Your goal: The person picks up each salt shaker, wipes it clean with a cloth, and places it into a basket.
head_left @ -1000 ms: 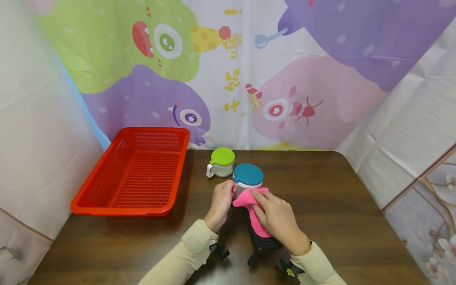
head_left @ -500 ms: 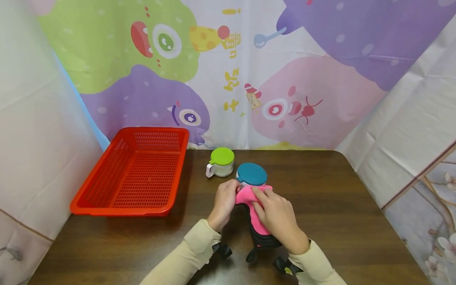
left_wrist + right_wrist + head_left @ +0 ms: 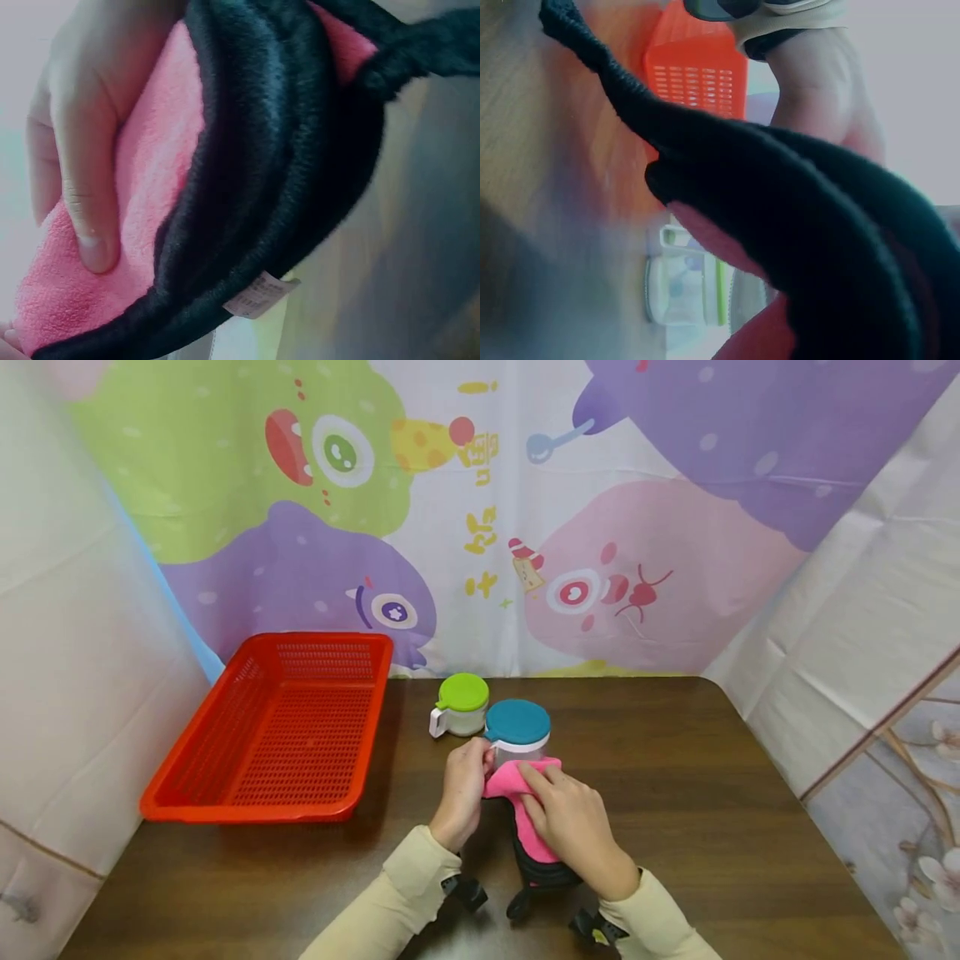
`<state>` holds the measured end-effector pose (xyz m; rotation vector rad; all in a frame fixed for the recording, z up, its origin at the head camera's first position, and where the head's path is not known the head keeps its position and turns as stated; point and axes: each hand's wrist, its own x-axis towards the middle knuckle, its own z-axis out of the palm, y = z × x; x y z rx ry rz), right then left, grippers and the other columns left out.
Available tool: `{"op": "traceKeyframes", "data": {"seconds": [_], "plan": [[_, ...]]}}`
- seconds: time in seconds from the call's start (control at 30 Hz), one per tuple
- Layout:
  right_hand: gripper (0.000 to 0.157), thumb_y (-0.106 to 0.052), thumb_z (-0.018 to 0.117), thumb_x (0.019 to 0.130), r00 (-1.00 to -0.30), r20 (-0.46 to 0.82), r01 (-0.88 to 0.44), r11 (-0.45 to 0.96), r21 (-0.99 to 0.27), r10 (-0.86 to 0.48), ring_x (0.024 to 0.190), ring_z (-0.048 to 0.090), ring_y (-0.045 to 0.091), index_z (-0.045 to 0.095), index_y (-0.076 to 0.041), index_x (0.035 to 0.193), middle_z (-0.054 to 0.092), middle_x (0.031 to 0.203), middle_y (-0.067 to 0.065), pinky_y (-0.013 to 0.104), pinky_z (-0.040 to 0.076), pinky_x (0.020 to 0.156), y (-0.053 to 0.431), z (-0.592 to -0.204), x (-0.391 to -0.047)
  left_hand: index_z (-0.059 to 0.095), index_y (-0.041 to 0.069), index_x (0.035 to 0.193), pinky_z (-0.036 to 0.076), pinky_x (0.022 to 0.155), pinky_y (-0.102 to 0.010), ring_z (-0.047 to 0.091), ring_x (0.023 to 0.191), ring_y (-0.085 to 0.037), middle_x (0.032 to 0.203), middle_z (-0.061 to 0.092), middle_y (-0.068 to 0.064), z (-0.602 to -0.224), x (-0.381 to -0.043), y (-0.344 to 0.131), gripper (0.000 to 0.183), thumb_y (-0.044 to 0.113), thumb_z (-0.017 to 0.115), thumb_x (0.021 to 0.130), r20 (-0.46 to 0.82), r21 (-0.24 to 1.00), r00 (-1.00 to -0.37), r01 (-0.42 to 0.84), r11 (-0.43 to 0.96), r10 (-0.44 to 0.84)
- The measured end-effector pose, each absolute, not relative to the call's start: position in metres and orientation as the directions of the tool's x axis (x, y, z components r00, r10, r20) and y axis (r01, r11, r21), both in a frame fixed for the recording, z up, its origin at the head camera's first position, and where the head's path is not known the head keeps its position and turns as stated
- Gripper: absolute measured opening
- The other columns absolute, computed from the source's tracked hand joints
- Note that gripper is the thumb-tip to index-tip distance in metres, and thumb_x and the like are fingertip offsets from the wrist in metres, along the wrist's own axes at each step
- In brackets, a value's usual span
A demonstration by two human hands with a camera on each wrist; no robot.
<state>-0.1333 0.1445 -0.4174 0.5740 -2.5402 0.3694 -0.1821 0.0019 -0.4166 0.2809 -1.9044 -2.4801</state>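
A clear jar with a blue lid (image 3: 517,722) is in the middle of the head view. My left hand (image 3: 461,792) grips it at its left side, where the handle seems to be; the fingers hide that part. A pink cloth with black edging (image 3: 534,837) hangs from my right hand (image 3: 576,820), which pinches it and presses it to the jar's near side. In the left wrist view the right thumb (image 3: 94,217) lies along the pink face. The cloth's black side (image 3: 757,180) fills much of the right wrist view. Whether the jar touches the table is hidden.
Behind and left of the held jar stands a smaller jar with a green lid (image 3: 463,693), its white handle facing left. A red plastic basket (image 3: 341,806) sits at the table's left. A printed curtain (image 3: 495,635) hangs behind the brown table (image 3: 675,793).
The blue-lidded jar, cloth and both hands shift slightly right, then back left. More of the jar's side shows above the cloth now. The head view has turned a little.
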Motion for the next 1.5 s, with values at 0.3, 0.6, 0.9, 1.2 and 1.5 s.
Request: {"op": "traceKeyframes", "data": {"seconds": [0.3, 0.6, 0.9, 1.2, 1.5], "plan": [[0.038, -0.023, 0.079, 0.078, -0.777, 0.544, -0.475, 0.862, -0.178, -0.316, 0.06, 0.062, 0.022, 0.07, -0.012, 0.113, 0.067, 0.084, 0.007, 0.036, 0.051, 0.053, 0.143, -0.423, -0.133, 0.043, 0.01, 0.061, 0.03, 0.057, -0.024, 0.031, 0.056, -0.011, 0.055, 0.034, 0.004, -0.416, -0.184, -0.007, 0.029, 0.009, 0.038, 0.089, -0.131, 0.933, -0.99, -0.105, -0.345, -0.054], [0.038, -0.022, 0.078, 0.078, -0.806, 0.505, -0.462, 0.861, -0.214, -0.307, 0.064, 0.063, 0.02, 0.07, -0.013, 0.115, 0.069, 0.092, 0.007, 0.034, 0.053, 0.055, 0.148, -0.431, -0.135, 0.043, 0.011, 0.062, 0.039, 0.061, -0.027, 0.034, 0.057, -0.012, 0.056, 0.035, 0.005, -0.411, -0.185, -0.012, 0.028, 0.008, 0.037, 0.09, -0.114, 0.936, -0.991, -0.083, -0.341, -0.07], [0.039, -0.02, 0.079, 0.078, -0.807, 0.526, -0.445, 0.863, -0.239, -0.27, 0.059, 0.057, 0.017, 0.07, -0.013, 0.116, 0.067, 0.087, 0.006, 0.03, 0.05, 0.053, 0.153, -0.437, -0.137, 0.042, 0.011, 0.064, 0.039, 0.06, -0.026, 0.033, 0.056, -0.011, 0.058, 0.034, 0.004, -0.408, -0.183, -0.016, 0.027, 0.009, 0.036, 0.09, -0.129, 0.914, -0.991, -0.104, -0.392, -0.04], [0.038, -0.015, 0.077, 0.079, -0.826, 0.525, -0.411, 0.857, -0.311, -0.205, 0.054, 0.041, 0.011, 0.069, -0.01, 0.116, 0.058, 0.075, 0.005, 0.023, 0.036, 0.049, 0.16, -0.438, -0.141, 0.042, 0.011, 0.065, 0.039, 0.061, -0.027, 0.032, 0.056, -0.011, 0.058, 0.033, 0.004, -0.405, -0.182, -0.019, 0.027, 0.011, 0.035, 0.091, -0.129, 0.906, -0.992, -0.113, -0.409, -0.012], [0.039, -0.011, 0.076, 0.08, -0.843, 0.511, -0.407, 0.819, -0.405, -0.166, 0.058, 0.045, 0.012, 0.068, -0.009, 0.118, 0.061, 0.077, 0.005, 0.025, 0.039, 0.053, 0.167, -0.434, -0.145, 0.042, 0.01, 0.066, 0.039, 0.061, -0.025, 0.033, 0.057, -0.011, 0.059, 0.033, 0.004, -0.403, -0.182, -0.018, 0.027, 0.011, 0.034, 0.092, -0.139, 0.908, -0.99, -0.129, -0.397, 0.005]]}}
